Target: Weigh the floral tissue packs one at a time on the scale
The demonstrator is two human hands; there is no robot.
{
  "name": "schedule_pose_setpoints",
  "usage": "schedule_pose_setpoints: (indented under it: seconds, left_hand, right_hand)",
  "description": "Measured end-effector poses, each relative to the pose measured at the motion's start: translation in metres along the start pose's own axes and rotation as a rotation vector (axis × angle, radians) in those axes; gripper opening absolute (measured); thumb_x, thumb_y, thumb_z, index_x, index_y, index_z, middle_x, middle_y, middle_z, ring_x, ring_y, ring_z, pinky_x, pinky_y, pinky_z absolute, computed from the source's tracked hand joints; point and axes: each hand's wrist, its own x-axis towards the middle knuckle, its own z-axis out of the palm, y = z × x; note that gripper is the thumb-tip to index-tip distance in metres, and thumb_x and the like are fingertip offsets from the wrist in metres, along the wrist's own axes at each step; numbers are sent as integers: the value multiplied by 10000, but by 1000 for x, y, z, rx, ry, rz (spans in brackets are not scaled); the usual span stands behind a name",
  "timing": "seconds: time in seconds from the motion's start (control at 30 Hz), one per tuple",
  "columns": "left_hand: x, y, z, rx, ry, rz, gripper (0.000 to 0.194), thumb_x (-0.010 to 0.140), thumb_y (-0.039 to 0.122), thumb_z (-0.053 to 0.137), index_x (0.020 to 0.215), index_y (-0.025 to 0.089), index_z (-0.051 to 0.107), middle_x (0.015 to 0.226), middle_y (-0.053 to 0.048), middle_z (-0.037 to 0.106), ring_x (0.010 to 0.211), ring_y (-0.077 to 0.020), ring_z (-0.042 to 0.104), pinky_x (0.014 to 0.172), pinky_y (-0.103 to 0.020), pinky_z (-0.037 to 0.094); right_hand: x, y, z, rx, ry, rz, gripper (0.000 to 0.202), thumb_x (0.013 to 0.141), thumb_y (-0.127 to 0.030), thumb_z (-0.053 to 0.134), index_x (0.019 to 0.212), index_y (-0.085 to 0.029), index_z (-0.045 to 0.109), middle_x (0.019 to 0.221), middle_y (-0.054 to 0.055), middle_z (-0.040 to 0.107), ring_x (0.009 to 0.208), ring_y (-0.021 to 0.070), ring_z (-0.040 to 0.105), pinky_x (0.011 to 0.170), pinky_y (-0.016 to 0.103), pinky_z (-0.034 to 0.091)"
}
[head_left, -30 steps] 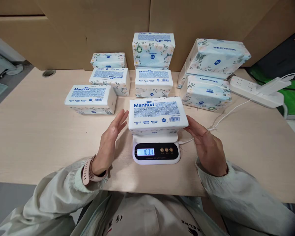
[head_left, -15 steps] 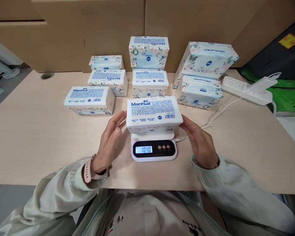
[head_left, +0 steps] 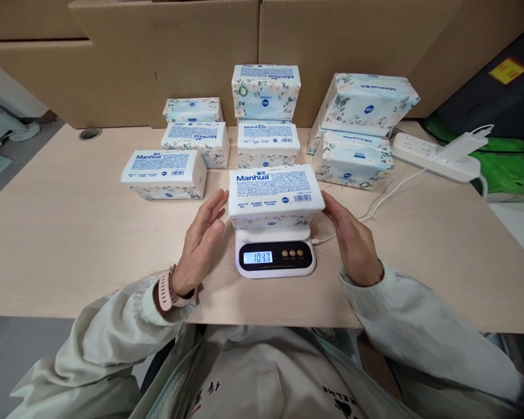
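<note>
A pack of tissues (head_left: 276,189) printed "Manhua" rests on the white digital scale (head_left: 276,266), hiding most of its platform. The scale's lit display reads about 103.7. My left hand (head_left: 204,241) is beside the pack's left end, fingers stretched out and holding nothing. At the other end my right hand (head_left: 351,238) is open too, its fingertips next to the pack's right side; whether they touch it I cannot tell. A white cable runs from the scale's right side.
Several more tissue packs stand behind, including a near left one (head_left: 166,174), a middle stack (head_left: 265,93) and a right stack (head_left: 353,157). A white power strip (head_left: 436,157) lies at the right. Cardboard boxes (head_left: 179,58) line the back edge of the table (head_left: 70,244).
The display has gone from about 104.0 to about 103.7. The view has shifted slightly; both hands stay open at the pack's ends.
</note>
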Motion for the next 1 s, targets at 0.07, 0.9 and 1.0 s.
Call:
schedule_pose_setpoints:
  seconds: [0.07, 0.9, 1.0]
  left_hand:
    - [1, -2, 0, 4, 9, 6, 512, 1046, 527, 626, 1536, 378, 607, 1647, -46, 557, 1561, -347, 499, 1299, -608, 431]
    - [3, 9, 6, 42, 85, 9, 419, 1056, 520, 573, 1336, 263, 748, 1447, -75, 716, 1372, -283, 649, 1149, -486, 553]
    - [14, 20, 12, -7, -69, 16, 460, 1052, 537, 585, 1423, 293, 703, 1570, -46, 634, 1541, -306, 521, 1308, -547, 426]
  right_hand:
    - [1, 0, 0, 3, 32, 6, 440, 1068, -563, 537, 1474, -434, 649, 1601, -118, 613, 1593, 249, 479, 1396, 509, 310]
    - [4, -8, 4, -41, -147, 29, 568, 1058, -612, 516, 1594, -424, 511, 1702, -81, 507, 1619, 264, 435, 1379, 536, 339]
    - [15, -27, 12, -79, -263, -22, 628, 1056, -635, 497, 1645, -431, 417, 1749, -66, 438, 1628, 259, 417, 1360, 508, 374]
